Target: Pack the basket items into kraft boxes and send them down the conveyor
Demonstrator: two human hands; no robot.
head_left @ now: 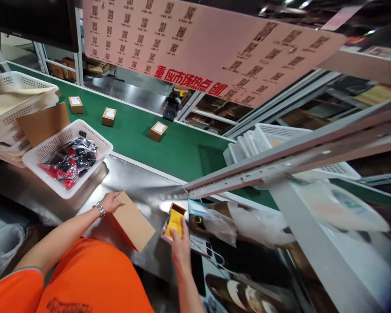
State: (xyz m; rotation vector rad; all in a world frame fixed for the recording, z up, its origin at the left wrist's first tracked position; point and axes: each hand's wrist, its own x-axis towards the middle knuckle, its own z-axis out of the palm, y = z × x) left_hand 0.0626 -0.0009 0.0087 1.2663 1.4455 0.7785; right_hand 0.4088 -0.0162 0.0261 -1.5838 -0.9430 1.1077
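Orange shirt (pixel 94 278), grey-edged sleeve (pixel 14 289), silver wristwatch (pixel 99 209)

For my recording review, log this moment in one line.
left hand: gripping cardboard box; right hand: holding yellow item; green belt: three small boxes; white basket: bagged items

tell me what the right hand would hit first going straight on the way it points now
Probably the pale conveyor edge, across the metal tabletop; the height of the right hand and its yellow item is unclear, so they might pass above.
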